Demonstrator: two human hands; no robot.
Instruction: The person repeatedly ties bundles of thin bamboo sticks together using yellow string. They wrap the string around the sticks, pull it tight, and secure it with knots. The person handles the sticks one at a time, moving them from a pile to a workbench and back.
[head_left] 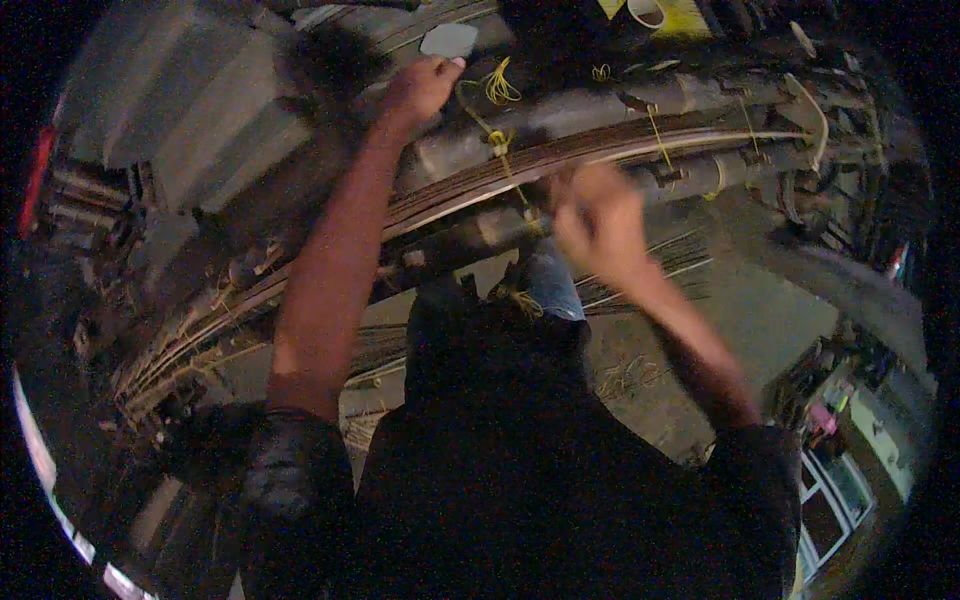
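My left hand (pixel 422 97) is closed in a pinch above the far side of a long bundle of thin brown rods (pixel 450 200). A yellow cord (pixel 483 124) runs from its fingertips down to a knot on the far bar and on across the bundle. My right hand (pixel 603 218) hovers at the near edge of the bundle, just right of that cord, with its fingers curled. Motion blurs it, so anything between those fingers is hidden. A loose coil of yellow cord (pixel 502 84) lies beyond the knot.
More yellow ties (pixel 660 135) cross the bundle at the right. A pale flat piece (pixel 449 41) lies beyond my left hand. A yellow object with a round opening (pixel 660 15) is at the far edge. Long rods (pixel 660 265) lie on the floor (pixel 770 290) below.
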